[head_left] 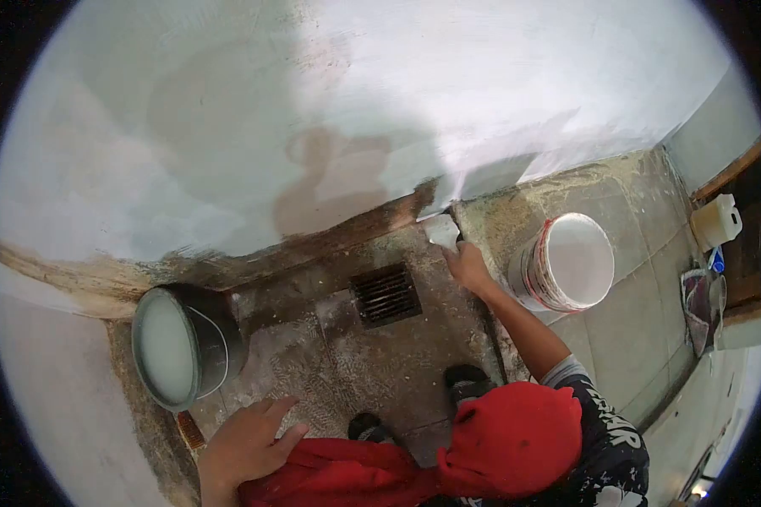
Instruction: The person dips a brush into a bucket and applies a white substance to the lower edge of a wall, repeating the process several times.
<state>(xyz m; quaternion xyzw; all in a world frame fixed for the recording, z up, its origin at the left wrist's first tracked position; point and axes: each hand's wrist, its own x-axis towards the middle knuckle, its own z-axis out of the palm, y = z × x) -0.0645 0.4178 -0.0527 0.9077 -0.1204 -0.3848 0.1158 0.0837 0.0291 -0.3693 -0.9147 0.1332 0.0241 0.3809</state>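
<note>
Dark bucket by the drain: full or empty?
Nearly full: pale liquid sits close to the rim of the dark bucket, which is upright beside the floor drain.

I've open floor point(338, 372) around the drain grate point(386, 293), between the buckets. The dark bucket point(186, 346) blocks the floor's left edge against the wall point(228, 127); the white bucket point(566, 262) crowds my right hand point(469, 266), closed on a white tool point(442, 230), at the far edge

Soft daylight, pale washed-out wall, shadow patches, fisheye vignette, slight blur
</note>
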